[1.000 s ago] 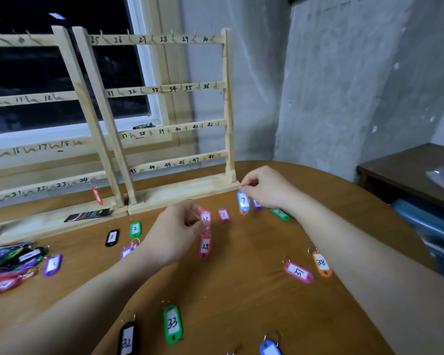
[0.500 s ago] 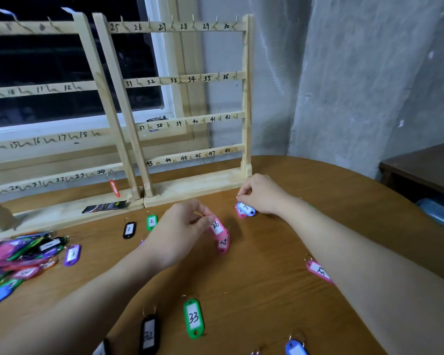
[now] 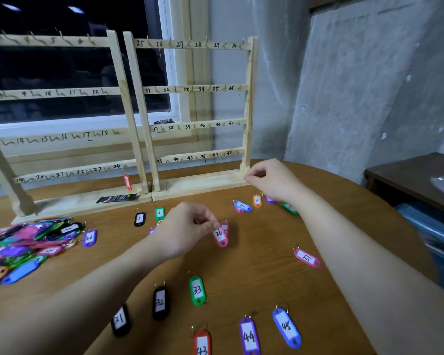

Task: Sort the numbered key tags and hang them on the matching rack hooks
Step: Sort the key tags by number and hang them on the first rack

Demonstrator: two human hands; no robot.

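The left hand (image 3: 187,226) holds a pink tag marked 26 (image 3: 220,236) by its ring end, fingers (image 3: 210,224) pinched together on it, the tag hanging just above the worktop (image 3: 254,272) with a second pink tag (image 3: 225,228) right behind it. Whether that second one is caught up with the first I cannot tell. The right hand (image 3: 269,179) hovers near the foot of the right-hand rack (image 3: 246,111), fingers curled in; they seem to hold nothing, with the blue tag marked 7 (image 3: 242,206) and orange tag marked 8 (image 3: 257,200) lying on the wood below it.

Hook 26 (image 3: 170,44) sits on the top rail of that rack, second from the left, well above where the tag is now. To do this step well, I would say lift the tag clear first and check that only one comes up. Then turn the ring so its opening faces the hook, bring it over the tip from above and let it drop on. The rack looks light, so the free hand might steady its base.

Most tags remain heaped at the left (image 3: 23,247); only a red tag (image 3: 127,181) hangs, low on the left rack.
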